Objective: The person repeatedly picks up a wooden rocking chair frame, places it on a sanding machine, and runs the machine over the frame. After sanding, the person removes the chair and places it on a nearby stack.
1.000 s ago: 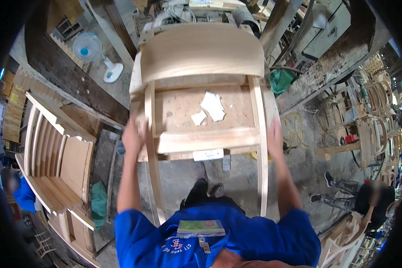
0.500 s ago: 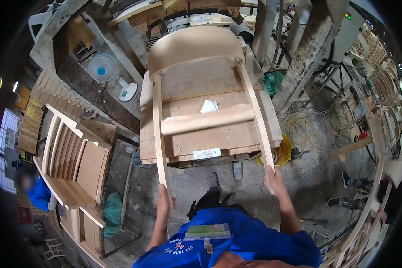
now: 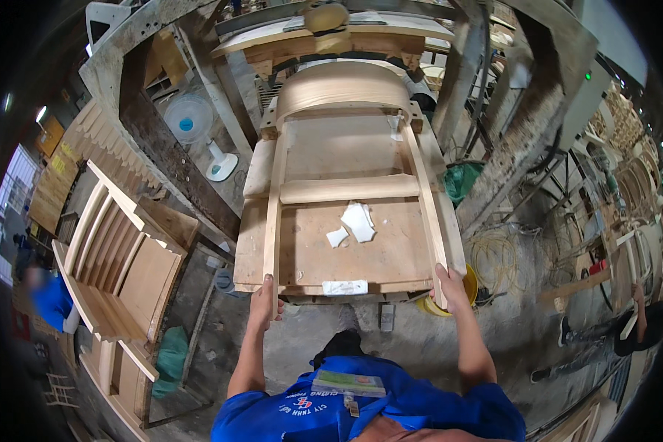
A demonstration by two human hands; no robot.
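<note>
This is a woodworking shop, by the look of it one for chairs. An unpainted wooden frame (image 3: 348,189) with a curved back lies on a worn table (image 3: 309,254) between heavy, stained metal posts (image 3: 171,158). Pale curved slats (image 3: 114,247) stand stacked at the left, and more bent wooden parts (image 3: 630,188) crowd the right side. A coiled hose (image 3: 493,258) lies on the scuffed grey floor (image 3: 435,346), and a fan (image 3: 188,120) stands nearby.
</note>
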